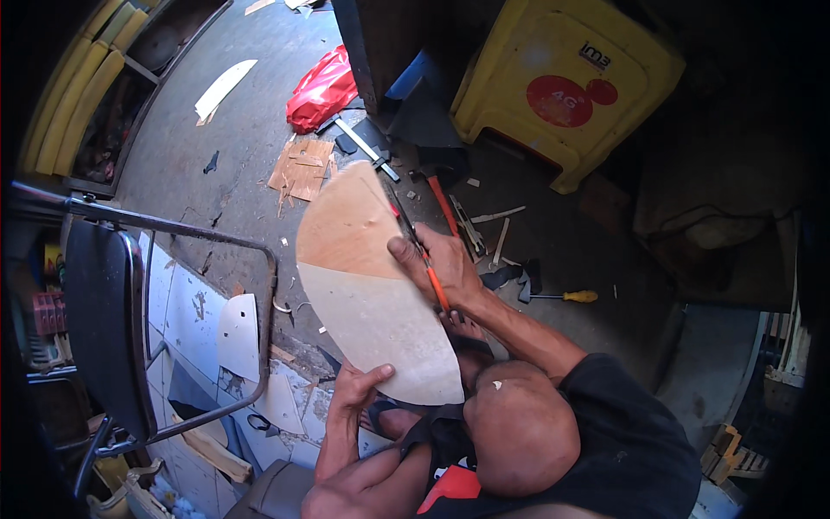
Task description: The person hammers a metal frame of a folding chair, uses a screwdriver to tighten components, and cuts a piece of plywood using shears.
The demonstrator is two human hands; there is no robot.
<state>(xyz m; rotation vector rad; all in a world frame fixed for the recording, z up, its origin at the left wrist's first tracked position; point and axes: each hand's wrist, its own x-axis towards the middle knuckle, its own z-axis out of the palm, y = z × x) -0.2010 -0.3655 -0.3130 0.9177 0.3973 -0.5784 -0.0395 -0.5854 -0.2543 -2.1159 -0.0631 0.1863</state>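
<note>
My left hand (355, 387) grips the near end of a long curved sheet (373, 320), thumb on top and fingers beneath. The sheet is stiff-looking, tan at its rounded far end and off-white at the near part, with a straight seam between. My right hand (443, 259) is closed round orange-handled shears (432, 275) at the sheet's right edge, its thumb resting by the sheet. The dark blades lie along that edge toward the far end. Whether they bite into the sheet I cannot tell.
On the floor ahead lie a red plastic bag (324, 91), a pale cut piece (226, 86), a brown scrap (303, 169) and a yellow-handled screwdriver (562, 297). A yellow plastic stool (553, 73) stands far right. A metal-framed chair (108, 329) is at left, beside white tiles (186, 290).
</note>
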